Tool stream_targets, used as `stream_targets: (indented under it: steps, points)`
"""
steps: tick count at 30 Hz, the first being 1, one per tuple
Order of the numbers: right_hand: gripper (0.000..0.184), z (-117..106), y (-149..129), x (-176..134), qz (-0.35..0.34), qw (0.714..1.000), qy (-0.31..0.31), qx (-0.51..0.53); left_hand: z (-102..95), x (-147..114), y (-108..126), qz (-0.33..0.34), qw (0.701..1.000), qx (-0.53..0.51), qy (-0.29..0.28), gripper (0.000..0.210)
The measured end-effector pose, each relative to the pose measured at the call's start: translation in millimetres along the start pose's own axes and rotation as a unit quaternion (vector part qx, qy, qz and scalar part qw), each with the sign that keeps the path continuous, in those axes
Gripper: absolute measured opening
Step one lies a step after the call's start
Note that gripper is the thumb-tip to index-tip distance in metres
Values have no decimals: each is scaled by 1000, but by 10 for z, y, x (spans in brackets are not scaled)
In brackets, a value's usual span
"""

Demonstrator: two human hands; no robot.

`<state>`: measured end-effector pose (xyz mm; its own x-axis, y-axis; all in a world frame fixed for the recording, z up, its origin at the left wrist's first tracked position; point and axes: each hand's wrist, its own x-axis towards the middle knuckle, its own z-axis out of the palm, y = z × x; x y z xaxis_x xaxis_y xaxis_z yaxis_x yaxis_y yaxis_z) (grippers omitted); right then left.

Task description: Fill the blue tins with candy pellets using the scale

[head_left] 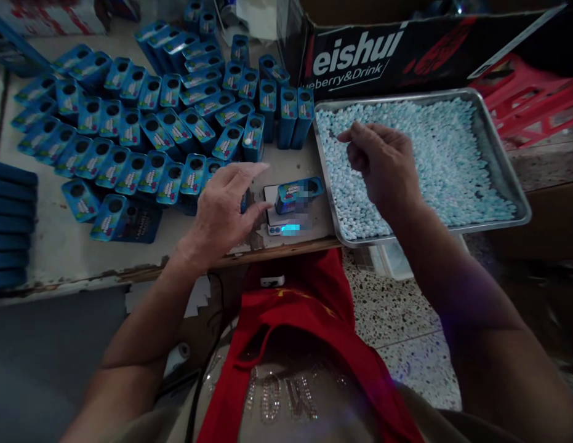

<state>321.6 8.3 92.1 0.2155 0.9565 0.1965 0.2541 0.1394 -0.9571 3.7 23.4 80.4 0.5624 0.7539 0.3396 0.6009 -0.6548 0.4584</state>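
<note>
Pellets [434, 166] in metal tray [504, 154] beneath curled-closed right hand [384, 163]; blue container [288, 195] on scale [274, 230] beside left hand [224, 206], fingers apart

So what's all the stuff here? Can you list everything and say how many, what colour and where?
Small box on scale: one, blue, front middle
Scale: one, white, under that box
Small boxes: dozens, blue, table's left and middle
Stacked boxes: several, blue, left edge
Pellets: too many to count, pale blue, in tray
Tray: one, silver, right
Carton: one, black, behind tray
Plastic piece: at least one, red, far right
Table: one, whitish, underneath
Floor: one, speckled, below
Apron: one, red, on the person
Edges: some things too dark to name
Left hand: one, bare, beside scale
Right hand: one, bare, above tray
</note>
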Motion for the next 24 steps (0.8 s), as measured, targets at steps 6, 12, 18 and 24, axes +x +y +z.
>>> stream_targets:
  steps: [6,12,18,24]
  points:
    - [45,-42,71,-33,22,998,-33,-58,-181,246,-50,-5,999,34,-1,54]
    - [34,50,24,-294,-74,979,-5,-187,-165,879,-226,-99,983,139,-68,72]
    - [34,-176,195,-360,-83,947,2,-311,151,1019,-446,-124,980,148,-56,62]
    - [77,-224,373,-415,-139,934,-166,-285,231,989,-543,-92,986,135,-19,61]
